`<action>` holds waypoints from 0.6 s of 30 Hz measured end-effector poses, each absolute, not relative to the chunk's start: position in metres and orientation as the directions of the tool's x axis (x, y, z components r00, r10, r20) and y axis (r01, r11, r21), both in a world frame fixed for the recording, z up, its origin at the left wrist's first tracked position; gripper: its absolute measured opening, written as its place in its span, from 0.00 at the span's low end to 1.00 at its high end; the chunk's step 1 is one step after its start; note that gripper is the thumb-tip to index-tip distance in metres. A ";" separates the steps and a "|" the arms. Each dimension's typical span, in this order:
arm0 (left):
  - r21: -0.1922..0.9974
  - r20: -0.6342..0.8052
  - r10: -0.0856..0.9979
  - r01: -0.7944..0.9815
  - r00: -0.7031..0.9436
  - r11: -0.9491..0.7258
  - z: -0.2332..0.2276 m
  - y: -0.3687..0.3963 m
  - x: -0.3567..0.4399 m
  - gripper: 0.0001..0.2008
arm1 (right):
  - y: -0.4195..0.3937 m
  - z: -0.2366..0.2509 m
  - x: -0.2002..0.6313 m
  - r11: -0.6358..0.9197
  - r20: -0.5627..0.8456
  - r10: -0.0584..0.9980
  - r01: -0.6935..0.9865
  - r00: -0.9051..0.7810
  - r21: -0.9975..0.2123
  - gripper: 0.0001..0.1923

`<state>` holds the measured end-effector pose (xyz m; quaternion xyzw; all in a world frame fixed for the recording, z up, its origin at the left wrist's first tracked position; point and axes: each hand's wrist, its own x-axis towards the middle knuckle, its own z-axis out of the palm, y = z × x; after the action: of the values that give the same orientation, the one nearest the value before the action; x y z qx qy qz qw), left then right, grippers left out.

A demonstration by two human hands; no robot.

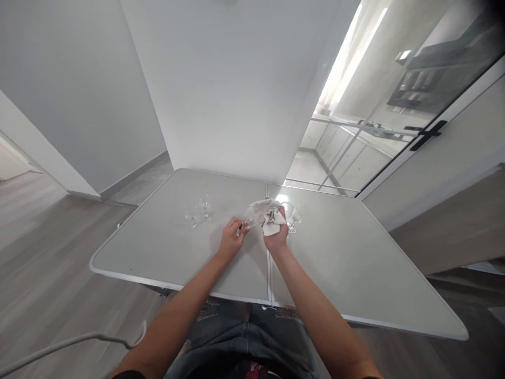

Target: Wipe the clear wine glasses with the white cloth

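Note:
My left hand (232, 237) pinches a clear stemmed glass (249, 223) low down, near its stem; the glass lies tilted toward the right. A crumpled white cloth (272, 217) is gripped in my right hand (278, 238) and pressed around the glass's bowl, hiding part of it. Both hands are above the middle of the folding table (335, 258). Just beyond my right hand stand clear stemmed glasses (292, 217), partly covered by the hand and cloth. Farther left on the table is another group of clear stemmed glasses (203, 207), faint against the pale top.
A metal seam (269, 279) splits the tabletop. A white wall (229, 105) rises behind it, and a glass-paned door (347, 131) with a black handle (428, 135) is at right. At lower left a white cable (90, 337) runs beside my left forearm.

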<state>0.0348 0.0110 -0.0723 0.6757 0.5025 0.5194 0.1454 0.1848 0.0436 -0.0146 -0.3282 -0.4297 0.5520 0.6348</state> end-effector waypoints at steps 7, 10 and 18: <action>0.810 0.459 0.888 0.427 -0.034 -0.402 -0.069 0.015 0.038 0.13 | 0.023 -0.038 0.175 0.129 0.144 0.989 -0.273 -0.034 -0.953 0.24; 0.875 0.391 0.916 0.344 -0.088 -0.340 -0.073 0.016 0.036 0.11 | 0.013 -0.048 0.167 0.164 0.179 0.972 -0.103 -0.151 -0.981 0.21; 0.909 0.363 0.931 0.232 -0.033 -0.346 -0.072 0.012 0.034 0.13 | 0.030 -0.047 0.191 0.363 0.255 0.891 0.253 -0.375 -0.897 0.19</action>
<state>0.0345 0.0117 -0.0716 0.6158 0.4723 0.5419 0.3225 0.1912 0.0302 -0.0469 -0.3948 -0.7246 0.4033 0.3955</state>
